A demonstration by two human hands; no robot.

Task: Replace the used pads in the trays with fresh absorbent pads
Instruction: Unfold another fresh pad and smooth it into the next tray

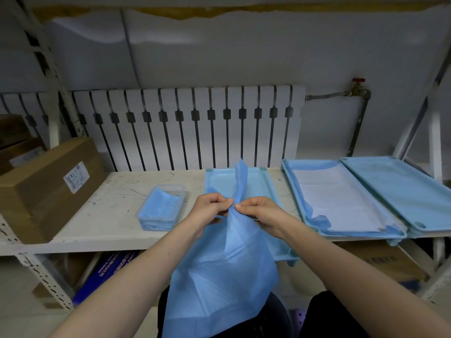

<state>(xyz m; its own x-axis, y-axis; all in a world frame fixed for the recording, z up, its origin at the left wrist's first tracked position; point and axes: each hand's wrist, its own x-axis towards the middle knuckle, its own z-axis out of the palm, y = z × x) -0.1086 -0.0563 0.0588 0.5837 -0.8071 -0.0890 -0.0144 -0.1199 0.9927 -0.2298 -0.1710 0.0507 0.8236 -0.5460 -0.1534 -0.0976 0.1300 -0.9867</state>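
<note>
A large blue absorbent pad [224,272] hangs in front of me, half unfolded, its top corner sticking up above my fingers. My left hand [210,207] and my right hand [258,211] pinch its upper edge side by side, fingertips almost touching. Behind the hands lies a bare light-blue tray [222,178] on the white shelf [117,191]. To the right a second tray [290,176] holds a pad with its white side up [339,198], blue edge folded at the near corner. A third tray [402,189] lies at the far right.
A clear plastic box of folded blue pads [159,208] stands left of the middle tray. A brown cardboard box [48,186] fills the shelf's left end. A radiator [185,128] and a pipe with a red valve [358,87] back the shelf. Boxes sit below the shelf.
</note>
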